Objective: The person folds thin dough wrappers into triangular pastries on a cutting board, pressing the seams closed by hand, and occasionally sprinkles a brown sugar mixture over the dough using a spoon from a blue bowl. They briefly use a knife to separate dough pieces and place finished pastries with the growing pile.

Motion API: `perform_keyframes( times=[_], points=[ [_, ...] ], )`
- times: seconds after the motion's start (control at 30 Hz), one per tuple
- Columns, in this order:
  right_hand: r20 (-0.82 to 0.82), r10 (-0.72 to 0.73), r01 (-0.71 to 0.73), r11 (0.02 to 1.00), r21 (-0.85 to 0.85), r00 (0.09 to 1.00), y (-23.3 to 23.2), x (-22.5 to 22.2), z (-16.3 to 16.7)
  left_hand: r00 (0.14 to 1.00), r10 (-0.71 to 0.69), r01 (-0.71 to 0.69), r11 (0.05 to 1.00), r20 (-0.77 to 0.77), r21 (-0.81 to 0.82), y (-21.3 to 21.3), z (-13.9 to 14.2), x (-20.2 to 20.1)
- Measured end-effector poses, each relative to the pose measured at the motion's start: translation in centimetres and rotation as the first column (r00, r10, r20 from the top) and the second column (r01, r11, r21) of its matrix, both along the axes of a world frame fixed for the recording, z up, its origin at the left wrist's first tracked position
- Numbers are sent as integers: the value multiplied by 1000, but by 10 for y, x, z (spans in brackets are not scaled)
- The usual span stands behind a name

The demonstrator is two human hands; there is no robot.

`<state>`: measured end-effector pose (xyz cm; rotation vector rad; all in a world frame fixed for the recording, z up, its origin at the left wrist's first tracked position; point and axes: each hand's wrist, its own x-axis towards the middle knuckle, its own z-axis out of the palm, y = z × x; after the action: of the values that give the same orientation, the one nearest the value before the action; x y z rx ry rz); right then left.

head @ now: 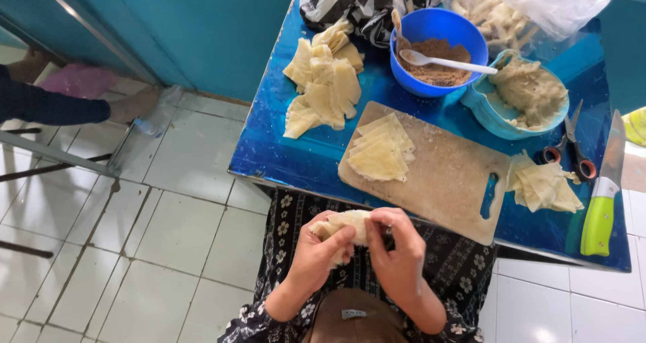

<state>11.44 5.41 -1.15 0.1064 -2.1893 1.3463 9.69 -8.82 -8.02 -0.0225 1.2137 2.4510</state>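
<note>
A: Hands?
B: Left hand (321, 250) and right hand (396, 249), both closed around a pale folded dough wrapper (342, 224), held over the lap.
A: Surroundings?
B: Wooden cutting board (444, 181) at 12 o'clock on the glossy blue counter (282, 155).

- The table (282, 161) fills the upper right of the frame
- A cutting board (444, 181) lies at centre, a stack of wrappers (381, 156) on its left part
- A loose wrapper pile (323, 84) lies up-left of the board
- The bowl (431, 30) with a spoon (447, 62) in it sits above the board
- Scissors (572, 144) and knife (602, 202) lie at the far right
- Both hands, left hand (316, 252) and right hand (397, 249), meet at bottom centre around a folded wrapper (343, 222)
</note>
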Motion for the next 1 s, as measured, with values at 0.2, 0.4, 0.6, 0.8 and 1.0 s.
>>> perform_keyframes(
  times=[0.2, 0.4, 0.6, 0.8, 1.0],
  points=[
    [-28, -129, 132, 963, 235, 991, 24, -36, 14, 689, -35, -528, 660, -724, -534, 15, 51, -38],
    [50, -195, 153, 884, 441, 980, 25, -62, 23, 689, -222, -569, 424, -690, -704, 29, 68, -62],
    [-45, -192, 176, 753, 634, 980, 28, -63, 24, 977, 156, -181, 967, -142, -180, -8, 52, -59],
    [-24, -51, 56, 958, 281, 998, 19, -37, 40, 990, -18, -77, 753, 138, 653, 4, 57, -41],
    [-136, 148, -80, 910, 408, 980, 7, -3, 49, 995, -90, 39, 748, 43, 663, 24, 74, -22]
  ],
)
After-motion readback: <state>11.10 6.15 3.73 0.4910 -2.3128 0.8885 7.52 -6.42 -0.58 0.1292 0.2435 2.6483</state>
